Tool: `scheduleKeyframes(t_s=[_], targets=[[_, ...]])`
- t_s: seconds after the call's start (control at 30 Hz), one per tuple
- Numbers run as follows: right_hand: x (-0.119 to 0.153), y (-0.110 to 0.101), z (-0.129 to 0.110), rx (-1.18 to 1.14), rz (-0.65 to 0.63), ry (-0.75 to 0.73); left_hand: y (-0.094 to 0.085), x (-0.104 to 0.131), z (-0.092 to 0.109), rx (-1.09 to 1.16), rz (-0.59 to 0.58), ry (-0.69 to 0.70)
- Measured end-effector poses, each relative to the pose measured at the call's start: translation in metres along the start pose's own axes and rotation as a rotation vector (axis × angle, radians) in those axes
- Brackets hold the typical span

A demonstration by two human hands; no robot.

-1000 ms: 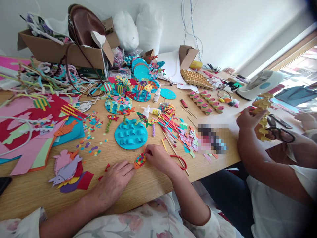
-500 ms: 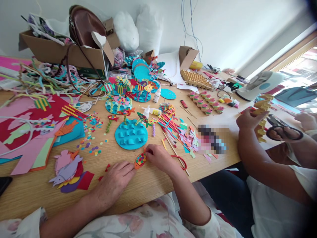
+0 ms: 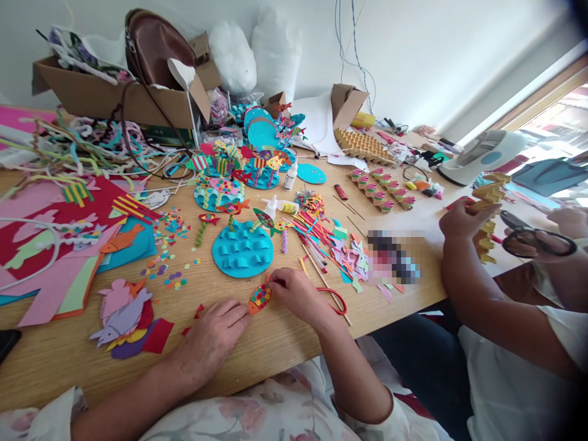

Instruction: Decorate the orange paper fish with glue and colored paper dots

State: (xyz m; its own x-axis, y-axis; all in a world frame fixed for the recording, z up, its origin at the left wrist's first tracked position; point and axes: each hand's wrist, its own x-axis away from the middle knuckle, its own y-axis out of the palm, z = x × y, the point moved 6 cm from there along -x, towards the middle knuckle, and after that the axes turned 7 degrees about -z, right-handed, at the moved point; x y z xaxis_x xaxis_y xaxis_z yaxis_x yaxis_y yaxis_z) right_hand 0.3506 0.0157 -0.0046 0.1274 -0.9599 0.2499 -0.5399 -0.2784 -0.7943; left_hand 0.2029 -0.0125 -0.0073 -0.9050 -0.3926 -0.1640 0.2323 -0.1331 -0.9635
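An orange paper fish (image 3: 260, 298) with red, green and yellow dots lies on the table between my hands. My right hand (image 3: 294, 294) pinches its tail end between thumb and fingers. Flat on the wood, my left hand (image 3: 218, 331) has its fingers stretched out, the tips touching the fish's head end. Just beyond, a round blue paper base (image 3: 243, 250) carries rows of raised loops, with small fish on twisted stems at its back edge. Red paper scraps (image 3: 199, 310) lie beside my left hand.
Cut-out paper fish (image 3: 122, 312) and coloured sheets (image 3: 78, 282) lie to the left. Glue bottles (image 3: 290, 176), paper strips (image 3: 316, 236) and wooden sticks (image 3: 328, 288) spread beyond my right hand. At the right, a co-worker's hand (image 3: 463, 220) holds a yellow egg carton piece (image 3: 487, 242), the other black scissors (image 3: 542, 242).
My hands and the dotted fish stay almost still. The co-worker's scissors have shifted slightly to the right, away from the carton piece.
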Motion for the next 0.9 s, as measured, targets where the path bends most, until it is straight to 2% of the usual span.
scheduleKeyframes(t_s=[0.27,0.57,0.8,0.9], targets=[[-0.008,0.008,0.006,0.006,0.009,0.067,0.002,0.0,0.0,0.03,-0.038,-0.012],[-0.003,-0.002,0.004,0.004,0.013,0.068,0.004,0.0,-0.001,0.054,-0.082,-0.028],[-0.005,0.002,0.007,-0.003,-0.004,0.08,0.002,-0.002,-0.002,0.083,-0.119,-0.04],[-0.005,0.002,0.008,-0.006,-0.003,0.079,0.001,-0.006,0.0,0.096,-0.172,-0.041]])
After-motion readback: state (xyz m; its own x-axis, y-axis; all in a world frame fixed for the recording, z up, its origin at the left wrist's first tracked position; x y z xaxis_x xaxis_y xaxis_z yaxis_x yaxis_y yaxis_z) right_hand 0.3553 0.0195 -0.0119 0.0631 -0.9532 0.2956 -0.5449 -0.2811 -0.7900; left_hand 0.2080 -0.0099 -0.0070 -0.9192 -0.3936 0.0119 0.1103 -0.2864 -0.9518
